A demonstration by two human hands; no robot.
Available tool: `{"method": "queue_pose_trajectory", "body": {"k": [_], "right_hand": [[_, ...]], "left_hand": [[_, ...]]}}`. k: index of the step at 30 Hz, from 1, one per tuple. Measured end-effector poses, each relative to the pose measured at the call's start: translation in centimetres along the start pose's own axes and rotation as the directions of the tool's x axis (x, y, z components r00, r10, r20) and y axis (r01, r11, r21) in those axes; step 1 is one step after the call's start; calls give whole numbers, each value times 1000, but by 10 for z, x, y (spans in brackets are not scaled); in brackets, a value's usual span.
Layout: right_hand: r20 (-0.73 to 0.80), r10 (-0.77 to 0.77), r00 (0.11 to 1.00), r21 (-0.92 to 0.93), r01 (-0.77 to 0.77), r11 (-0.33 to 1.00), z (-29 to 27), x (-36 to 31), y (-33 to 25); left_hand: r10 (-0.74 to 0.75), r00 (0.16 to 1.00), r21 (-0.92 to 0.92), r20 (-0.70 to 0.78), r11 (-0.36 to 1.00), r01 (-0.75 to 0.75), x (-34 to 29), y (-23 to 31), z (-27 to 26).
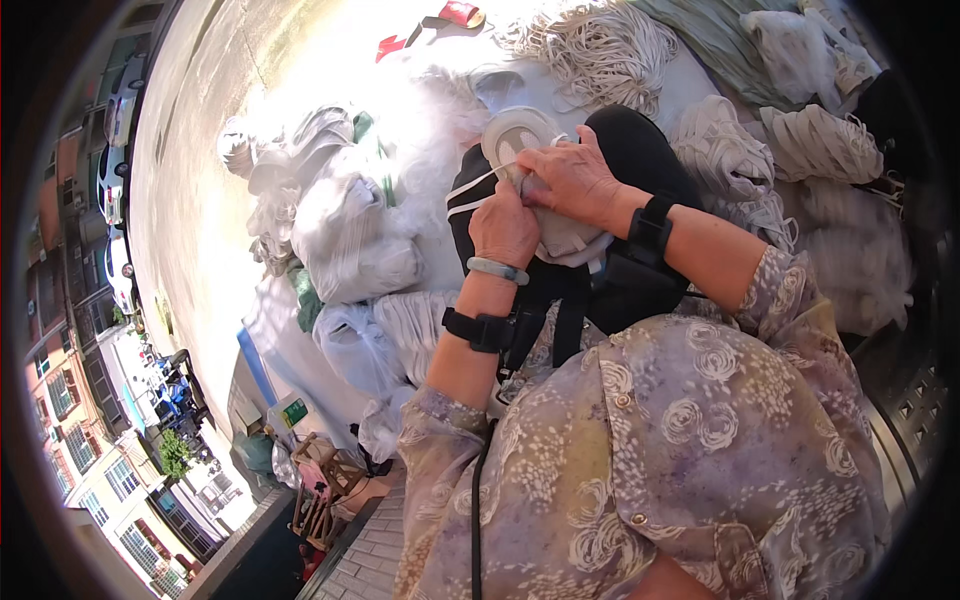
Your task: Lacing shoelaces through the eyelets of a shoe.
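Pale shoe sits at the upper centre of the frame, over your dark-clad lap; it looks light and soft-sided, probably stiffer at its rounded end, a good place to steady it. Your right hand pinches its upper; your left hand is curled closed beside, on fabric or lace I cannot tell. The thin white lace looks limp, best pinched near the shoe.

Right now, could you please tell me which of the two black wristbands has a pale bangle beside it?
The left wristband: a pale bangle sits between it and the left hand. The right wristband has none.
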State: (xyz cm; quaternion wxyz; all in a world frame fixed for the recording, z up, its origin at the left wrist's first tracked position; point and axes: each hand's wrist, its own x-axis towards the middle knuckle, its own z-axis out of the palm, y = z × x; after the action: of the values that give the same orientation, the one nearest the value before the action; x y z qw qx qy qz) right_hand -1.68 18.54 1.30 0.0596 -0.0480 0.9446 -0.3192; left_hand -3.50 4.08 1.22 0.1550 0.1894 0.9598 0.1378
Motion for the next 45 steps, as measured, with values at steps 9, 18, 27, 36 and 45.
{"method": "queue_pose_trajectory", "body": {"k": [9,18,27,36,45], "right_hand": [[-138,49,989,8,-48,999,14,-8,0],[-161,-90,983,-108,73,991,18,-9,4],[-21,-150,989,-378,131,916,9,-3,-10],[150,-312,938,-447,346,825,0,4,-16],[212,-216,953,60,208,976,-62,-110,44]], "left_hand": [[166,984,-143,-71,974,-175,-9,3,1],[288,956,-363,-55,886,-288,9,-30,8],[313,949,-608,31,760,-231,13,-45,19],[171,965,-589,-200,766,-258,1,-26,32],[36,934,-348,-357,922,-169,0,-34,42]]}}
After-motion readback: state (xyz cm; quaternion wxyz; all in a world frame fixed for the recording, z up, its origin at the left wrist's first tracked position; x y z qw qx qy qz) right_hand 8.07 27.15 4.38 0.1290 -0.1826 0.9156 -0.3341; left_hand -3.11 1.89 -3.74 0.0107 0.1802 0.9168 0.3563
